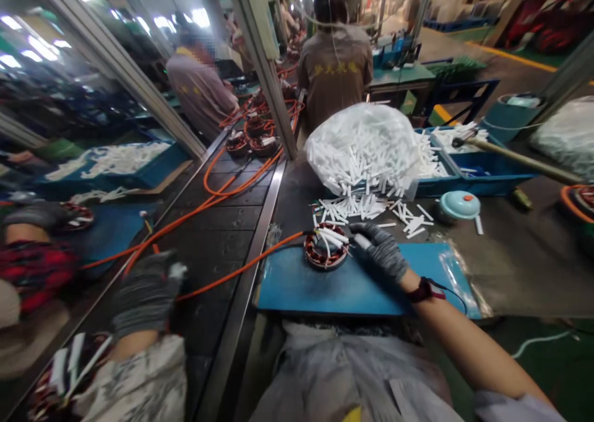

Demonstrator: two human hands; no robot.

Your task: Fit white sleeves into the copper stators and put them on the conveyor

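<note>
A motor stator (326, 258) with copper windings and white sleeves (333, 236) lies on a blue mat (297, 292). An orange cable (250, 263) runs left from it. My right hand (381, 249), in a grey knitted glove, is at the stator's right edge, fingers stretched and thumb apart, with nothing visible between them. My left hand (147, 292), also gloved, is over the dark conveyor (232, 224), where the cable passes under or into it. Motion blurs its fingers, so its grip is unclear. Another stator (69, 372) with white tubes is at lower left, partly behind the patterned sleeve.
Loose white tubes (357, 206) lie behind the mat, below a full plastic bag (364, 146). Blue bins (492, 184) and a light-blue round container (459, 206) stand to the right. A metal post (273, 81) rises beside the conveyor. A co-worker's plaid sleeve (37, 270) is at left.
</note>
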